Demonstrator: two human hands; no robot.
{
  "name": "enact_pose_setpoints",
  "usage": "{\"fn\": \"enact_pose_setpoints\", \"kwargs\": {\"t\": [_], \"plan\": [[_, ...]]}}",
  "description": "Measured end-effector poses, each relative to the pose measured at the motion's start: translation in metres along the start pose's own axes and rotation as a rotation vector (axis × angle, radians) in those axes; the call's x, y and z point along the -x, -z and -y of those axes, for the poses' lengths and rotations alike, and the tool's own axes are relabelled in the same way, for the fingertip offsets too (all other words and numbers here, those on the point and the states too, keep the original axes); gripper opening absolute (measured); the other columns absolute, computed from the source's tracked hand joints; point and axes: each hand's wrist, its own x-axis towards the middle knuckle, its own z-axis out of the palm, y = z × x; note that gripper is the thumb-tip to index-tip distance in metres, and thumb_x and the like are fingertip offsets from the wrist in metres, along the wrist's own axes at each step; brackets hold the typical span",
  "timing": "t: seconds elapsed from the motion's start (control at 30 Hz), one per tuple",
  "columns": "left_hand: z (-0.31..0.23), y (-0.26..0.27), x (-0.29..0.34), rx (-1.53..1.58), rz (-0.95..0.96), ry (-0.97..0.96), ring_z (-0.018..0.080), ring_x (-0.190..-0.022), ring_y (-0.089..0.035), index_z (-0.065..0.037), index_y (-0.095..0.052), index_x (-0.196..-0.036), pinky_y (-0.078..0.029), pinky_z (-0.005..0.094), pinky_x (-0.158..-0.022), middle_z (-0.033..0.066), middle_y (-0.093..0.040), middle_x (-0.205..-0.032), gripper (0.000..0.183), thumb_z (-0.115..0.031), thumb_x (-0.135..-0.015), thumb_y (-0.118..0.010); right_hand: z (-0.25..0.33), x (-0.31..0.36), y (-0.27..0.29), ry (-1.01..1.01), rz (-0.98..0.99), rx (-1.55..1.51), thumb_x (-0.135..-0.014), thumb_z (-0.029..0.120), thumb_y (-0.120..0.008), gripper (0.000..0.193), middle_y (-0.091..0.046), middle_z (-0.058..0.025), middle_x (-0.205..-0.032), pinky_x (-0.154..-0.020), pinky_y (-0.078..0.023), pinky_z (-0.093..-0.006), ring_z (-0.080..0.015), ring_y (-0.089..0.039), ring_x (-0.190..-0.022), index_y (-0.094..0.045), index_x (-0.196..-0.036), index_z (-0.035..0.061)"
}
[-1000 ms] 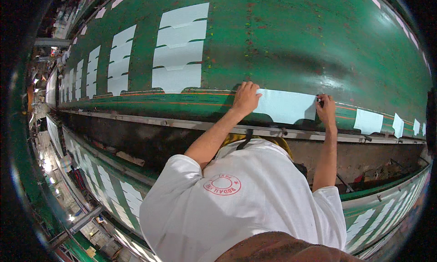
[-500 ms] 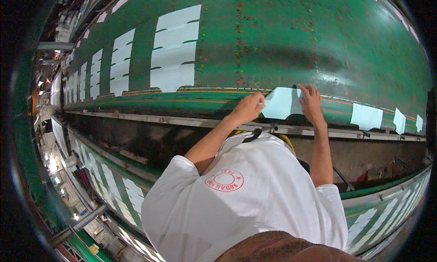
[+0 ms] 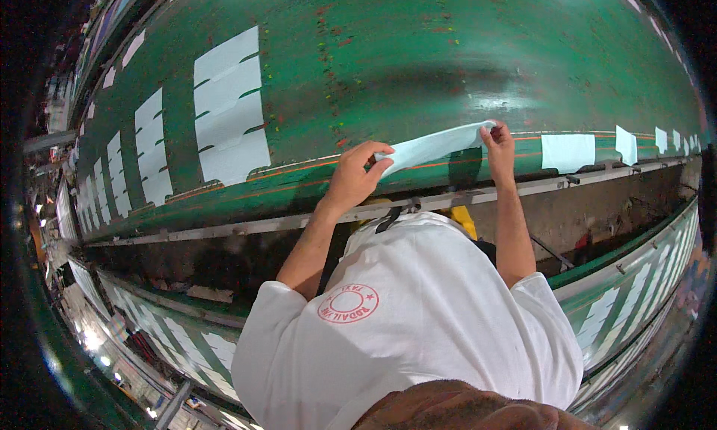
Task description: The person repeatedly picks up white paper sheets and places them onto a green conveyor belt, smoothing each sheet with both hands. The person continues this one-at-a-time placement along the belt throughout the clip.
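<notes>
Between my two hands a pale blue cut piece of fabric (image 3: 433, 147) is held by its ends, lifted off the green table and seen at a slant. My left hand (image 3: 357, 175) pinches its left end between thumb and fingers. At the other end my right hand (image 3: 499, 150) grips a corner. The green table (image 3: 418, 79) lies beneath, its near edge marked by orange lines. To the left, a column of overlapping pale pieces (image 3: 230, 105) lies flat on the green surface. Right of my right hand, a single pale blue piece (image 3: 567, 153) lies along the near edge.
More columns of pale pieces (image 3: 151, 150) run off to the left. Smaller single pieces (image 3: 626, 145) line the near edge to the right. A metal rail (image 3: 291, 222) borders the table at my waist. Behind me stands another green table with pale pieces (image 3: 601, 310).
The fabric piece has risen off the table edge and is now stretched between my hands. My left hand has moved left and the hands are farther apart. The view has shifted right.
</notes>
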Motion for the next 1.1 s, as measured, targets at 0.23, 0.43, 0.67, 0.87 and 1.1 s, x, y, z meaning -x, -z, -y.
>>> {"fn": "enact_pose_setpoints", "kwargs": {"t": [0.23,0.43,0.67,0.87,1.1], "plan": [[-0.009,-0.089,-0.027,0.108,0.029,0.19,0.0075,-0.068,-0.058,-0.002,-0.068,-0.115,-0.048,0.0256,-0.062,0.0061,-0.072,-0.091,0.026,-0.009,-0.092,-0.077,-0.002,-0.022,0.085,0.075,-0.09,0.237,-0.097,0.022,-0.075,0.022,-0.064,0.0019,-0.082,-0.068,-0.046,-0.0258,-0.0074,-0.054,-0.075,-0.068,-0.096,0.001],[-0.044,-0.179,-0.058,0.117,0.109,0.26,0.012,-0.076,-0.068,-0.001,-0.065,-0.123,-0.05,0.028,-0.064,0.0093,-0.072,-0.083,0.027,-0.012,-0.098,-0.069,0.003,-0.046,0.196,0.069,-0.175,0.308,-0.097,0.023,-0.074,0.025,-0.065,0.0,-0.078,-0.065,-0.046,-0.0269,-0.008,-0.054,-0.072,-0.07,-0.092,-0.0006],[-0.011,-0.261,-0.091,0.033,0.019,0.311,0.021,-0.085,-0.074,-0.001,-0.065,-0.119,-0.056,0.0367,-0.078,0.015,-0.073,-0.103,0.022,-0.002,-0.097,-0.063,0.003,-0.089,0.26,0.053,-0.165,0.596,-0.095,0.031,-0.074,0.034,-0.072,-0.0141,-0.082,-0.071,-0.052,-0.0359,-0.0202,-0.066,-0.074,-0.07,-0.094,-0.0022],[-0.001,-0.292,-0.09,-0.322,-0.151,0.11,0.0313,-0.092,-0.069,-0.002,-0.069,-0.109,-0.055,0.043,-0.08,0.0143,-0.069,-0.102,0.022,-0.008,-0.089,-0.074,-0.014,-0.111,0.266,0.077,-0.018,0.707,-0.096,0.034,-0.07,0.036,-0.072,-0.0221,-0.086,-0.072,-0.054,-0.0449,-0.0393,-0.071,-0.081,-0.069,-0.099,-0.0012],[-0.005,-0.317,-0.098,-0.503,-0.262,0.048,0.0319,-0.094,-0.061,-0.008,-0.072,-0.098,-0.048,0.0449,-0.083,0.0095,-0.064,-0.094,0.022,-0.02,-0.083,-0.082,-0.017,-0.117,0.279,0.086,0.008,0.869,-0.098,0.036,-0.066,0.036,-0.072,-0.0225,-0.09,-0.075,-0.052,-0.051,-0.0449,-0.069,-0.087,-0.068,-0.098,0.0006]]}}
